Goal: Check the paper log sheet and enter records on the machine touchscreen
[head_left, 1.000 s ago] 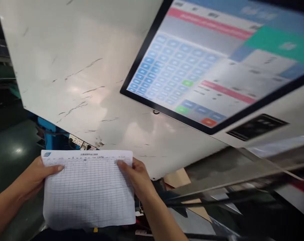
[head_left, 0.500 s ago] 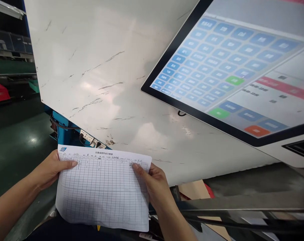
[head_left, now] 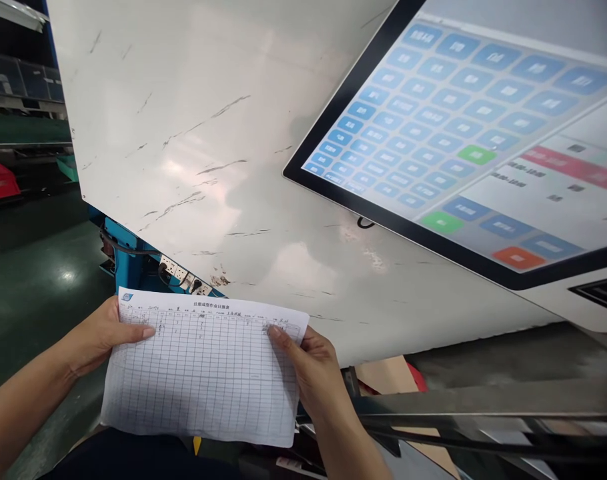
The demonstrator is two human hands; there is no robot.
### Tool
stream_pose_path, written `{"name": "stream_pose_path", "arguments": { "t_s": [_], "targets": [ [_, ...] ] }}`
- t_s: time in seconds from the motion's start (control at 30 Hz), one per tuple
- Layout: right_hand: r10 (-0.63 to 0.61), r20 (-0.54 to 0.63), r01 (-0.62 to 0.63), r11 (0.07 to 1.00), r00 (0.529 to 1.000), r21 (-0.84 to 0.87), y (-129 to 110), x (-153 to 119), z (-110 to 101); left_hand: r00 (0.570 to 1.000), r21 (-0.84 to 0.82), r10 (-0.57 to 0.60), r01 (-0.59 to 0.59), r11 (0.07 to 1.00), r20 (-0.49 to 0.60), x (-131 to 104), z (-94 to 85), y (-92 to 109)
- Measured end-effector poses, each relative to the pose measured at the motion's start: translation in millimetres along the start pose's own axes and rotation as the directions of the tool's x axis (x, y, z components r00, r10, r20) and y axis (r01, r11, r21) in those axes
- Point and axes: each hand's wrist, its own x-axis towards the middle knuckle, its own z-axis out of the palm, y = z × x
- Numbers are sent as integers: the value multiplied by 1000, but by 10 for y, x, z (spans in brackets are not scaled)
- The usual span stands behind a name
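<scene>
Ruled form sheet [head_left: 203, 373] held low in front of the body, long axis running left to right. Left hand [head_left: 101, 337] pinching the upper left corner, right hand [head_left: 311, 370] pinching the upper right edge — thumbs on top in each grip. Touchscreen [head_left: 463, 133] up and to the right — nearer the right hand, well apart from the sheet.

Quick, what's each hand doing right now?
Left hand: closed on the left edge of the paper form.
Right hand: closed on the form's right edge.
</scene>
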Motion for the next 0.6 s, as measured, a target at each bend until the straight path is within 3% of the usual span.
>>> {"name": "stream_pose_path", "arguments": {
  "t_s": [0.27, 0.6],
  "targets": [
    [23, -12, -24, 1000, 1000, -10, -8, -1, 40, 992, 15, 7, -5, 1000, -127, 29, 2, -50],
    [24, 3, -24, 1000, 1000, -3, 3, -22, 45, 993, 59, -12, 19, 998, -118, 8, -9, -40]
  ]
}}
